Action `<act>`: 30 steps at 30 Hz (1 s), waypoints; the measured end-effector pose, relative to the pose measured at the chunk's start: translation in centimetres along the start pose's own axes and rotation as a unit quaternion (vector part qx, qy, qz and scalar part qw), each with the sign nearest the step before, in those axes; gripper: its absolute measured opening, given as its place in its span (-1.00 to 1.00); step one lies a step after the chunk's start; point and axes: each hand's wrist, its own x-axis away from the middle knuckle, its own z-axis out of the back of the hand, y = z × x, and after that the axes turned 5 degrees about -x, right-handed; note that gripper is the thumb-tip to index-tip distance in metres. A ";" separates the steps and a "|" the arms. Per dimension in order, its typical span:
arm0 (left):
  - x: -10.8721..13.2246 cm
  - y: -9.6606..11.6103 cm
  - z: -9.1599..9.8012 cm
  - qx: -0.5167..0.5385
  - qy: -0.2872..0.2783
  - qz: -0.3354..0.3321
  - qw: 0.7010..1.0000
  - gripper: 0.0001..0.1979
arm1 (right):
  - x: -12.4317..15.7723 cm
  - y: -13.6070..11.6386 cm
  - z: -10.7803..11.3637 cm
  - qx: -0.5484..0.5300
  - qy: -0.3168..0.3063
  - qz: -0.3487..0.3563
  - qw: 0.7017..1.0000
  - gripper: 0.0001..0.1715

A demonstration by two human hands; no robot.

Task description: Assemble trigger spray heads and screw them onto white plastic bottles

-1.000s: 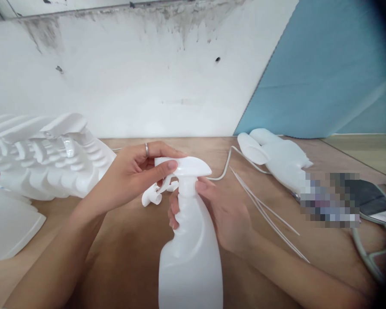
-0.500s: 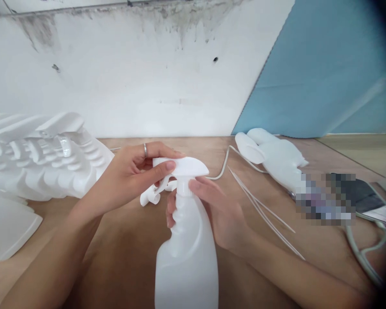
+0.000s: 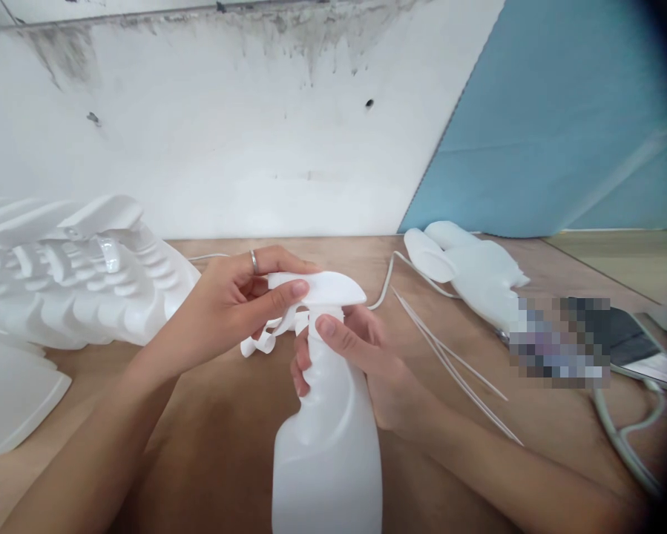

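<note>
A white spray bottle [image 3: 327,452] stands upright in front of me, its lower end cut off by the picture's bottom edge. On its neck sits a white trigger spray head [image 3: 336,286], nozzle end toward the left. My left hand [image 3: 238,300], with a ring on one finger, pinches the spray head between thumb and fingers. My right hand [image 3: 366,348] wraps round the bottle's neck, thumb across the collar and fingertips showing on the left side. Behind the bottle lie loose white spray-head parts [image 3: 260,341], partly hidden by my hands.
Rows of white bottles [image 3: 88,282] lie stacked at left. Thin white tubes [image 3: 449,356] lie on the wooden table [image 3: 211,460] at right. Beyond them are more white bottles [image 3: 472,274], a cable [image 3: 389,278] and a phone-like dark device [image 3: 628,334]. A white wall [image 3: 227,148] closes off the back.
My right thumb has moved left across the collar, and the right-hand fingers have shifted round the neck. The left hand keeps its pinch. Bottle and spray head sit slightly further right in view.
</note>
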 end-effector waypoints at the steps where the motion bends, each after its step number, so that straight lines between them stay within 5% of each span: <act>1: 0.0 -0.1 -0.1 -0.007 0.001 0.003 1.000 -0.78 | 0.0 -0.1 0.0 0.008 0.002 0.004 1.000 -0.77; 10: -0.1 -1.3 -1.7 -0.033 0.152 -0.021 0.988 -0.64 | -1.2 -3.6 2.6 0.013 0.038 -0.048 0.998 -0.72; 15: 2.5 -3.9 -4.3 -0.057 0.005 0.082 0.995 -0.67 | -1.6 -4.4 5.1 0.009 0.028 -0.085 0.996 -0.72; 20: 5.5 -5.6 -6.5 -0.076 -0.092 0.121 0.985 -0.60 | -1.6 -4.1 5.1 0.033 0.030 -0.074 0.996 -0.72; 26: 7.3 -5.0 -5.9 -0.101 -0.092 0.143 0.980 -0.61 | -1.0 -3.3 4.1 0.035 0.006 -0.047 0.998 -0.72; 30: 10.4 -5.7 -3.7 -0.197 -0.013 0.145 0.970 -0.67 | -0.4 -2.3 4.6 0.095 -0.047 -0.062 0.992 -0.20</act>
